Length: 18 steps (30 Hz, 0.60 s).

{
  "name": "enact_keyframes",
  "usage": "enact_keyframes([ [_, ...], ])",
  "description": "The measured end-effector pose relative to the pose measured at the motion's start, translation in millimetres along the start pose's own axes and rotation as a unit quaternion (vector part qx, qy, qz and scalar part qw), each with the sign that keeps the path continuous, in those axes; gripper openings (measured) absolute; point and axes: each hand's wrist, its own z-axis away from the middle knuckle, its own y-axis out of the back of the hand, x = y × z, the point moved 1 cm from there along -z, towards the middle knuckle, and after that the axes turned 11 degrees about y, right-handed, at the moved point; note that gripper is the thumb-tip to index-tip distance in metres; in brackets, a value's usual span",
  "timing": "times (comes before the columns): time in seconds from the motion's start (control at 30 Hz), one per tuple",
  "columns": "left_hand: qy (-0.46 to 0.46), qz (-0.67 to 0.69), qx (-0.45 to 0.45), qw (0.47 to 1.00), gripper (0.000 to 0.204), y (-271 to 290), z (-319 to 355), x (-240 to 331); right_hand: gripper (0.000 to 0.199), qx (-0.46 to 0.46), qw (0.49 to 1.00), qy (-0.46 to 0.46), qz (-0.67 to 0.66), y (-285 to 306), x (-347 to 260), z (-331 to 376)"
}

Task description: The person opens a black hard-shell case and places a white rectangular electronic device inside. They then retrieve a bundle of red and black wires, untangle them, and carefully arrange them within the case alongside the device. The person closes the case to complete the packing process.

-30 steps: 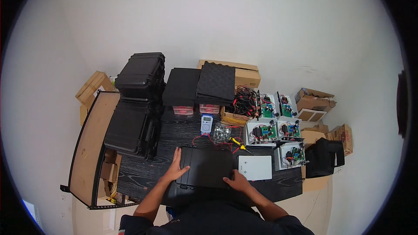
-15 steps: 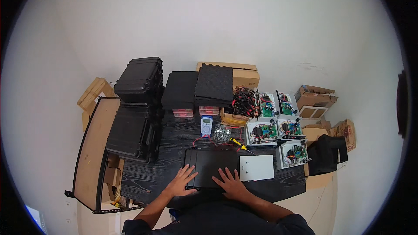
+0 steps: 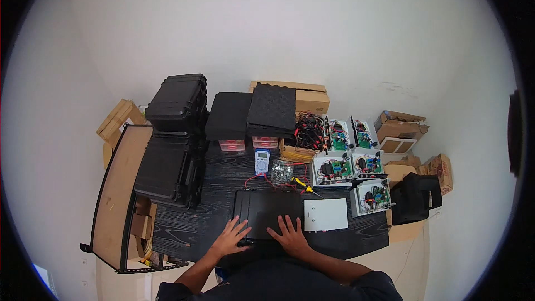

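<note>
A flat black case (image 3: 268, 206) lies closed on the dark wood-grain table in front of me. My left hand (image 3: 229, 238) rests at the case's near left corner with fingers spread. On its near edge, right of the middle, lies my right hand (image 3: 291, 237), also with fingers apart. Neither hand holds anything. Just right of the case is a flat white metal panel or box (image 3: 326, 214). Beyond the case are a multimeter (image 3: 262, 163) with red leads, a clear bag of small parts (image 3: 282, 171) and a yellow-handled screwdriver (image 3: 304, 185).
Two large black hard cases (image 3: 167, 170) are stacked at the left. Black foam sheets (image 3: 271, 108) lie over red-and-clear drawers at the back. A carton of cables (image 3: 310, 134) stands beside several opened white housings with circuit boards (image 3: 334, 168). A black bag (image 3: 412, 200) sits off the right edge.
My left hand has slid slightly toward me and down along the case's near left corner. The right hand stays on the case; the whole view has shifted a little.
</note>
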Motion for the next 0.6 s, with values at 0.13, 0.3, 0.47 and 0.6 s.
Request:
enact_keyframes([
  [0.13,-0.016,-0.041,-0.006,0.999,0.094,-9.2,1.8,-10.7,0.102,-0.083,0.994,0.018,-0.072,28.3,-2.2,0.7],
  [0.3,-0.031,0.016,-0.016,0.999,0.095,8.2,2.9,-3.7,0.103,-0.065,0.986,0.030,-0.149,20.2,-2.1,14.6],
  [0.47,-0.054,0.057,0.049,0.996,0.087,7.8,8.7,-5.6,0.089,0.018,0.984,-0.005,-0.177,5.7,-4.5,30.7],
  [0.6,-0.063,0.048,0.093,0.992,0.085,13.0,8.0,-0.5,0.074,0.174,0.965,-0.028,-0.192,4.2,-1.5,34.4],
])
